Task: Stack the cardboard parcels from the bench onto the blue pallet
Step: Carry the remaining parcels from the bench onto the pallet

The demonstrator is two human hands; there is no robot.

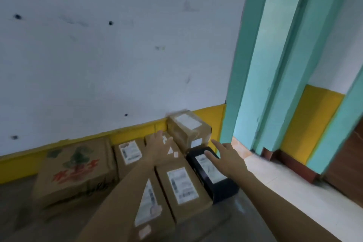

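Several cardboard parcels lie packed together against the wall. A small taped parcel (188,129) with a white label stands at the back right, raised above the others. My left hand (160,148) is open, fingers spread, just left of it over a flat parcel. My right hand (225,158) is open too, hovering over a black box (213,177) right of the taped parcel. A long labelled parcel (181,186) lies between my forearms. No blue pallet is in view.
A big printed carton (74,171) sits at the left. Another labelled parcel (129,153) lies behind my left arm. The white wall with a yellow base strip (135,131) is close behind. A teal door frame (243,76) and pale floor (284,182) are at the right.
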